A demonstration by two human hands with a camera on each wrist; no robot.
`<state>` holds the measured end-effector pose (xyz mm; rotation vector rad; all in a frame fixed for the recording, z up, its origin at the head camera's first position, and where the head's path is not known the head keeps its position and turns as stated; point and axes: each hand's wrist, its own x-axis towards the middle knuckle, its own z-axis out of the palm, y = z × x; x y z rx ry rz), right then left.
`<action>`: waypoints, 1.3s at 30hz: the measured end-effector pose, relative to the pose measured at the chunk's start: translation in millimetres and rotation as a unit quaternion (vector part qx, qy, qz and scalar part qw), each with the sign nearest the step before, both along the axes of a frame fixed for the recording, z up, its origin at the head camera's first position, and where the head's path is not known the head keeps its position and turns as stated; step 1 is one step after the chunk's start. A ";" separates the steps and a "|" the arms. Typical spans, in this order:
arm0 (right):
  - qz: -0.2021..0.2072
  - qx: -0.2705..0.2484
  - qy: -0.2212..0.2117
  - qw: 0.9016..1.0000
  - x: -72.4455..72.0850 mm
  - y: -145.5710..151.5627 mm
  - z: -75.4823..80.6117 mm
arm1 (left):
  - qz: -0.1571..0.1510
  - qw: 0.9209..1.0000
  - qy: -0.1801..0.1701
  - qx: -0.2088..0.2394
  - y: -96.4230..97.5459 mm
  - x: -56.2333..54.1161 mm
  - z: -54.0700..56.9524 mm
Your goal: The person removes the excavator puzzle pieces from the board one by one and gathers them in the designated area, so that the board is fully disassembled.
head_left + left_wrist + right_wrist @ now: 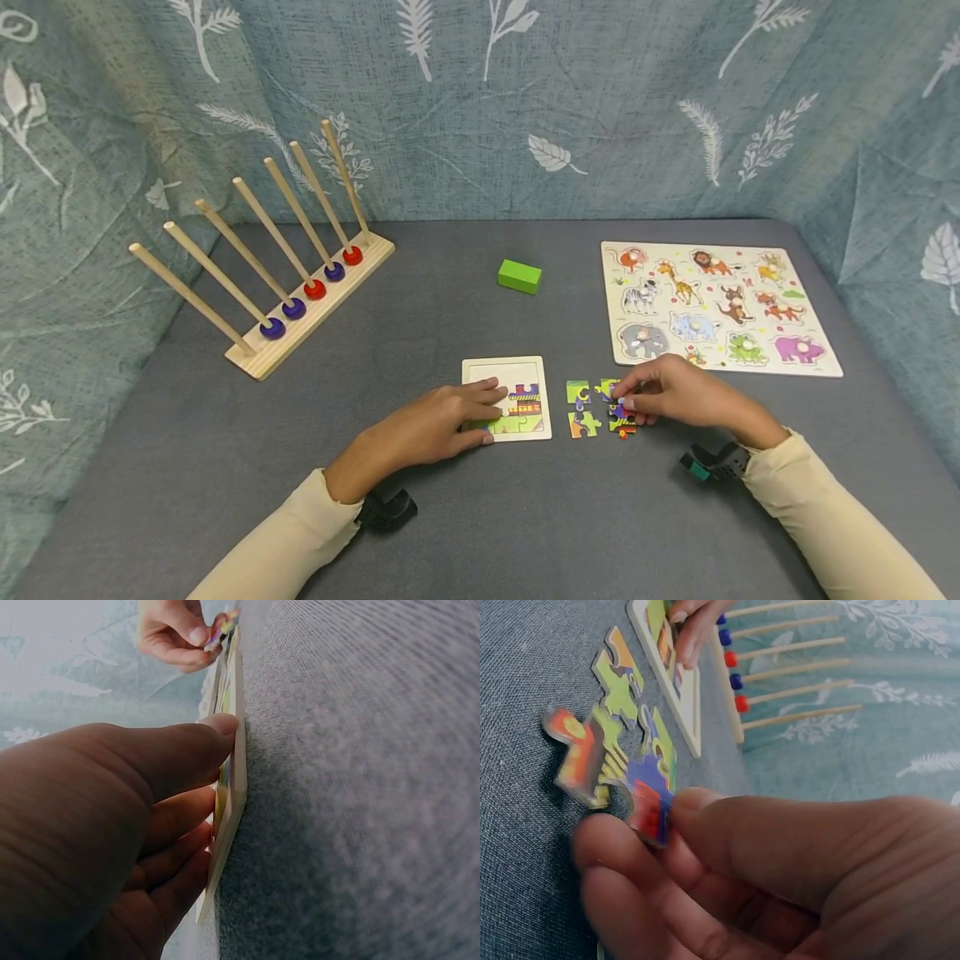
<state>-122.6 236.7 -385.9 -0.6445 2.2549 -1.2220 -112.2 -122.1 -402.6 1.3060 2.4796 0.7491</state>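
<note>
A small square puzzle tray (pixel 546 398) has several joined jigsaw pieces (pixel 525 404) along its right and lower parts. My left hand (pixel 431 421) rests on it, fingers extended over the bare left part, with the thumb at the near rim (pixel 238 750). To the tray's right, my right hand (pixel 678 396) pinches a blue and red jigsaw piece (pixel 651 791) between thumb and fingers, close over the other loose pieces. Beside it lie a green and orange piece (pixel 583 425) and a green piece with a yellow shape (pixel 577 391). A red and yellow piece (pixel 577 754) partly overlaps the held one in the right wrist view.
A wooden stand (pixel 258 364) with upright pegs and red and purple rings is at the back left. A green block (pixel 519 277) sits behind the tray. An animal peg puzzle board (pixel 720 307) lies at the back right, just behind my right hand. A patterned curtain (pixel 480 108) hangs behind the table.
</note>
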 end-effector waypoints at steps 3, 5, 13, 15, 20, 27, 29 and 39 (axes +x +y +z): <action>0.002 -0.003 0.011 1.000 -0.6 0.2 0.4 | 0.001 1.000 -0.002 -0.001 -0.1 -0.5 -0.8; 0.003 -0.006 0.012 1.000 -1.1 0.4 0.0 | 0.001 1.000 -0.002 -0.001 0.1 -0.5 -1.1; 0.013 -0.006 0.018 1.000 -2.3 -0.9 -4.4 | 0.002 1.000 -0.003 -0.002 0.2 0.0 -1.0; 0.015 0.001 0.027 1.000 -2.6 -1.4 -4.7 | 0.002 1.000 -0.003 -0.001 0.0 0.1 -1.0; 0.022 0.022 0.075 0.997 -3.1 -1.2 -4.5 | 0.001 1.000 -0.002 -0.001 0.1 0.2 -0.8; 0.025 0.017 0.114 0.993 -5.1 -3.0 -4.2 | 0.000 1.000 -0.006 0.000 -0.6 -0.1 0.6; 0.022 0.018 0.119 0.993 -6.3 -4.4 -4.2 | 0.001 1.000 -0.008 -0.001 -0.6 -0.2 0.8; 0.038 0.018 0.137 0.990 -14.7 -20.4 -3.1 | 0.003 1.000 -0.008 -0.007 -0.3 -0.3 -0.7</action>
